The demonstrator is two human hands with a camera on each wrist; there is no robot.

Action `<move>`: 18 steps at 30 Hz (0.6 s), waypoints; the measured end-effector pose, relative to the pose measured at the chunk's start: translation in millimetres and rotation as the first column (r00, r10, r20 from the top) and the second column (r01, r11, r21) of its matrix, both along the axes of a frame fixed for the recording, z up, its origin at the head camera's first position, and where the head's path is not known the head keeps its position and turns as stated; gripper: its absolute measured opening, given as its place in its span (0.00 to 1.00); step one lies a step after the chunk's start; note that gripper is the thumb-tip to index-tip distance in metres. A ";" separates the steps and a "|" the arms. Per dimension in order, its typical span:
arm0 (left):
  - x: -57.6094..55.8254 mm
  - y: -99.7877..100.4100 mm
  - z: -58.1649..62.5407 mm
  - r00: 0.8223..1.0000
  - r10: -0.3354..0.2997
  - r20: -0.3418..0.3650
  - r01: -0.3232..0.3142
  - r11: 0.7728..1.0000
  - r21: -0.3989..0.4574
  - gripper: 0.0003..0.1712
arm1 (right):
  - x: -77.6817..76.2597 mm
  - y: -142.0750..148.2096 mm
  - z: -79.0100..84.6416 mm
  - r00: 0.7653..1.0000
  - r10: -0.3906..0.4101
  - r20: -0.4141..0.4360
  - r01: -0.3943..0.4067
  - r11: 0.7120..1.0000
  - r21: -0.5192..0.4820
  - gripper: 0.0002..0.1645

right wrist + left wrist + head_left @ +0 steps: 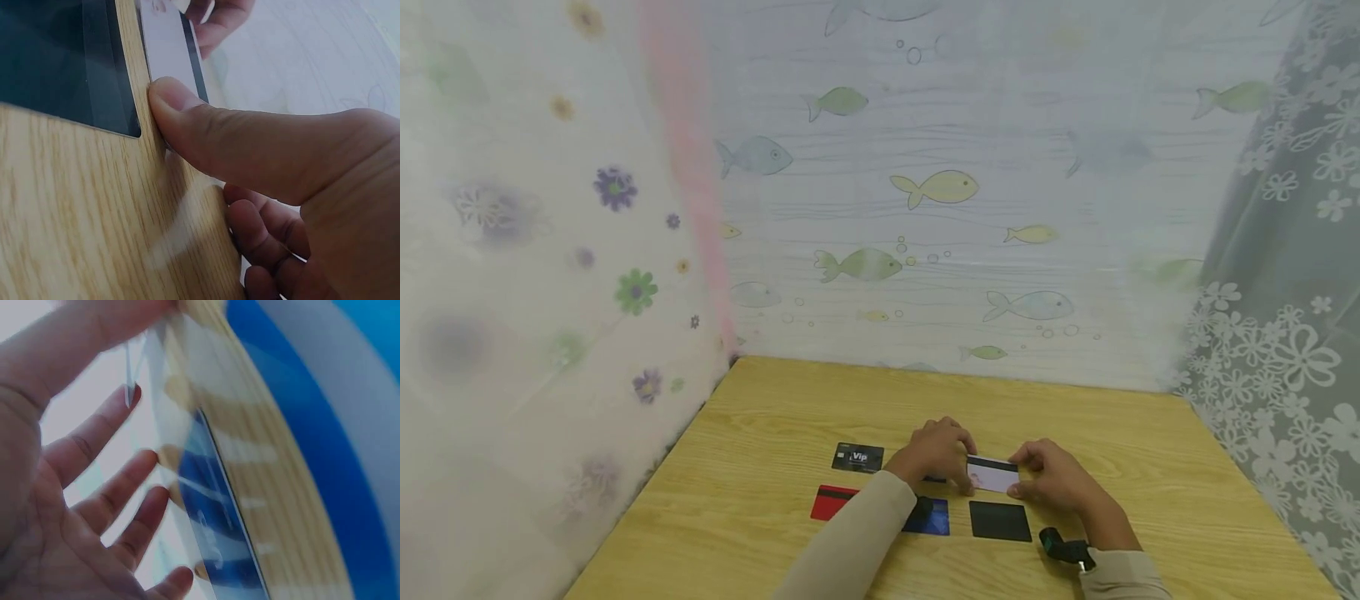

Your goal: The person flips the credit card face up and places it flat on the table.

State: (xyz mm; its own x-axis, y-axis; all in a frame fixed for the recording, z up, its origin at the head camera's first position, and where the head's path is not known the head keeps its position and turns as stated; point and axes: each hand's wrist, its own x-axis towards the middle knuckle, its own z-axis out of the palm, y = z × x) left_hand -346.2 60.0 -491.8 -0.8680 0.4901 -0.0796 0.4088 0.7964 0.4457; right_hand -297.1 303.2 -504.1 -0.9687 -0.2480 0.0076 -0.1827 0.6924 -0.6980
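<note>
A white card with a black stripe (994, 473) lies between the two hands, at or just above the table. My left hand (936, 450) pinches its left end with thumb and forefinger; the other fingers are spread in the left wrist view. At the right end my right hand (1056, 475) pinches the card, its thumb (175, 103) on the near corner. Under the left hand is a dark blue card (935, 478), mostly hidden. In front of the white card lies a black card (1000, 521), with a blue card (936, 518) to its left, partly covered by the left wrist.
A black Vip card (859, 457) lies left of the left hand. Nearer is a red card (831, 502) with a dark stripe, partly behind the left sleeve. The wooden table (760, 417) meets fish-patterned curtains (925, 250). A black wrist camera (1060, 546) sits at the right wrist.
</note>
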 end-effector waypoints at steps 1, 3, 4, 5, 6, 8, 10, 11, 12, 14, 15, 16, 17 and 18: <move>1.2 -0.2 1.1 1.000 -0.001 -0.003 0.001 1.000 0.006 0.26 | -0.1 -0.1 0.1 1.000 -0.003 -0.001 0.003 1.000 0.003 0.24; 2.7 -0.5 2.2 1.000 -0.001 -0.021 0.001 1.000 0.011 0.25 | 0.0 0.1 -0.1 1.000 -0.008 0.001 0.008 1.000 0.012 0.25; 3.6 -0.4 2.4 1.000 0.000 -0.029 0.000 1.000 0.012 0.25 | 0.2 0.5 -0.1 1.000 -0.013 0.006 0.013 1.000 0.016 0.25; 4.3 -0.3 2.6 0.999 0.004 -0.033 -0.003 1.000 0.017 0.25 | 0.2 0.8 0.1 1.000 -0.020 0.010 0.020 1.000 0.021 0.26; 5.0 -0.3 2.7 0.999 0.007 -0.039 -0.006 1.000 0.020 0.25 | 0.3 1.4 0.2 0.999 -0.030 0.016 0.029 0.999 0.028 0.26; 5.8 -0.4 2.8 0.999 0.014 -0.048 -0.012 0.999 0.042 0.25 | 0.4 2.5 0.6 0.999 -0.043 0.028 0.042 0.998 0.039 0.26; 6.0 -0.9 2.9 0.999 0.023 -0.047 -0.019 0.997 0.080 0.26 | 0.3 3.6 0.9 0.998 -0.053 0.035 0.051 0.997 0.051 0.26; 5.9 -1.1 2.8 0.999 0.029 -0.043 -0.025 0.994 0.104 0.26 | 0.0 4.1 1.3 0.998 -0.053 0.037 0.052 0.997 0.051 0.26; 5.9 -1.6 3.0 0.998 0.032 -0.046 -0.026 0.992 0.126 0.26 | -0.1 4.7 1.6 0.999 -0.040 0.034 0.038 0.998 0.049 0.26; 5.8 -2.4 3.3 0.998 0.039 -0.046 -0.031 0.984 0.173 0.26 | -0.4 5.6 2.3 1.000 -0.002 0.024 0.001 0.999 0.035 0.26; 5.9 -2.8 3.8 0.998 0.041 -0.046 -0.032 0.981 0.190 0.26 | -0.5 5.8 2.7 1.000 0.015 0.022 -0.015 1.000 0.025 0.27; 6.0 -3.2 4.2 0.998 0.044 -0.047 -0.033 0.978 0.207 0.25 | -0.7 6.1 2.9 0.999 0.038 0.015 -0.038 0.999 0.015 0.27; 6.1 -3.5 4.4 0.998 0.045 -0.048 -0.033 0.975 0.220 0.25 | -0.9 5.9 3.4 0.998 0.054 0.014 -0.055 0.999 0.001 0.27; 6.5 -3.7 4.8 0.998 0.045 -0.050 -0.032 0.972 0.234 0.24 | -1.1 5.9 3.7 0.997 0.076 0.008 -0.076 0.997 -0.011 0.28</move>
State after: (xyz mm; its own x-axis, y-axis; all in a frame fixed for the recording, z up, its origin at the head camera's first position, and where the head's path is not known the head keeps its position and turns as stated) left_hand -339.7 56.3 -487.0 -0.8863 0.4560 0.0805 0.4089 0.6889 0.5985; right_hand -298.2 309.1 -500.4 -0.9472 -0.3207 0.0029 -0.2288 0.6695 -0.7067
